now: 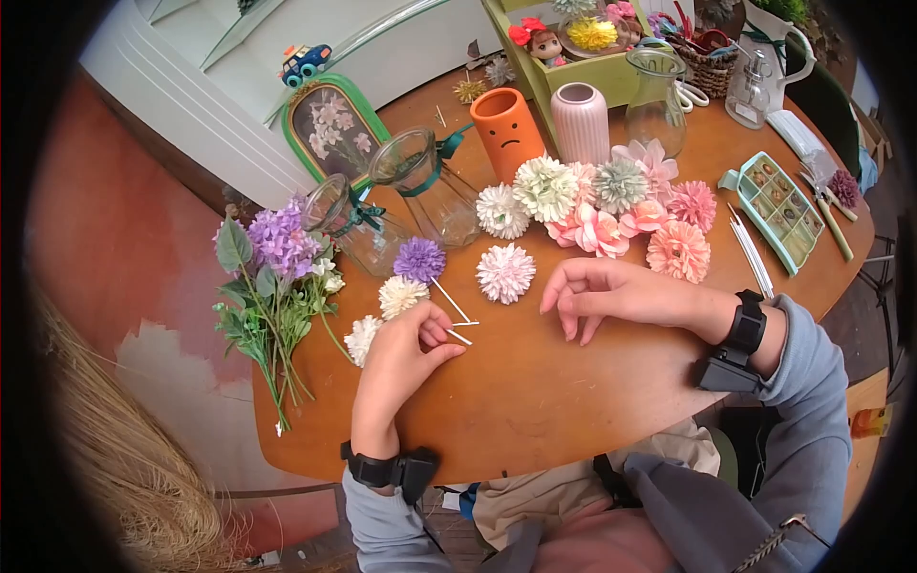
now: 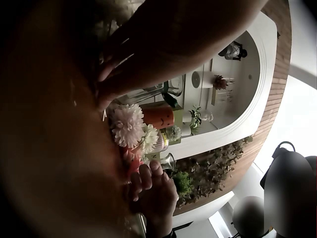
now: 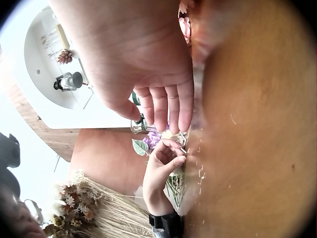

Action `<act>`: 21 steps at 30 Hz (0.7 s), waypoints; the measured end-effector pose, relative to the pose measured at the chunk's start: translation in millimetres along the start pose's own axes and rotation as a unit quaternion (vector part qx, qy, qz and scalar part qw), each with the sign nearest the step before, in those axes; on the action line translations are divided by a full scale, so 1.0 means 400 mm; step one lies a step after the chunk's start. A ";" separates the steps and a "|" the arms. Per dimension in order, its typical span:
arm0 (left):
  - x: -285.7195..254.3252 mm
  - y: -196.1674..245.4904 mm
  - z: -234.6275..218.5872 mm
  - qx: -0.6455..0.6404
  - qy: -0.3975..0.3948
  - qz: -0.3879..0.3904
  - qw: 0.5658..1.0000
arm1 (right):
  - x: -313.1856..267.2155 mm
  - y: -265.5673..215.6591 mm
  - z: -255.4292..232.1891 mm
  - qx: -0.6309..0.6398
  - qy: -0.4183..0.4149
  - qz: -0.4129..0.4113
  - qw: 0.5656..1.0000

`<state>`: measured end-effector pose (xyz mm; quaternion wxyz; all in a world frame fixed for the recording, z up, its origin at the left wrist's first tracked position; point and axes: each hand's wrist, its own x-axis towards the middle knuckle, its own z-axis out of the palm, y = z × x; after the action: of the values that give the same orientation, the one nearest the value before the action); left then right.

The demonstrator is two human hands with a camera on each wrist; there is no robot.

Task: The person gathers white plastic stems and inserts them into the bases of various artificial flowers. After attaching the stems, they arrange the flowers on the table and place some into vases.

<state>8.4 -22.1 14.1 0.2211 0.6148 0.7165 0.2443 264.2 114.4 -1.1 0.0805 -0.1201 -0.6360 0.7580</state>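
Note:
My left hand point(image 1: 406, 358) is low over the table with bent fingers, and a short white stick point(image 1: 460, 337) pokes out between its fingertips and thumb. Beside it lie more thin white sticks, one reaching a purple pompom flower point(image 1: 419, 259). Cream flowers point(image 1: 402, 297) rest just behind that hand. Farther right, my right hand point(image 1: 621, 294) hovers with loosely bent fingers, holding nothing. Between and behind the hands sits a pale pink flower point(image 1: 505, 274). In the right wrist view, my right hand point(image 3: 143, 64) shows an empty palm, with my left hand point(image 3: 161, 173) beyond it.
Purple blooms with green stems point(image 1: 279, 315) lie at the left. Glass vases point(image 1: 435, 196), an orange vase point(image 1: 508, 138) and a pink ribbed vase point(image 1: 580, 124) stand behind. Pink and coral flowers point(image 1: 678, 251), a compartment box point(image 1: 778, 212) and white sticks point(image 1: 750, 250) are to the right.

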 end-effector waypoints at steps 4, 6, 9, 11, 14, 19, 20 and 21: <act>0.000 -0.010 -0.004 0.031 0.028 -0.012 0.999 | -0.001 -0.001 0.000 -0.002 0.001 -0.001 1.000; 0.001 -0.010 -0.003 0.034 0.038 -0.005 0.999 | 0.000 0.000 -0.001 -0.005 -0.001 -0.003 1.000; 0.002 -0.017 0.001 0.031 0.029 0.006 0.999 | -0.001 -0.001 0.000 -0.006 0.000 -0.004 1.000; 0.003 -0.017 0.001 0.027 0.011 0.007 1.000 | 0.000 -0.001 0.000 -0.005 0.001 -0.003 1.000; 0.004 -0.015 0.001 0.039 0.000 0.016 0.999 | 0.000 0.000 -0.001 -0.003 0.002 -0.001 1.000; 0.002 0.019 0.007 0.032 -0.036 0.061 0.997 | -0.001 -0.003 -0.002 0.002 0.001 0.006 1.000; 0.001 0.028 0.008 0.029 -0.046 0.065 0.996 | -0.002 -0.003 -0.002 0.001 0.000 0.006 1.000; 0.002 0.032 0.009 0.037 -0.052 0.064 0.996 | -0.001 -0.004 -0.001 0.001 0.000 0.007 1.000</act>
<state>20.4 -19.2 19.2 0.2186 0.6791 0.6718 0.1991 264.7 115.0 0.3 0.0754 -0.1245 -0.6348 0.7589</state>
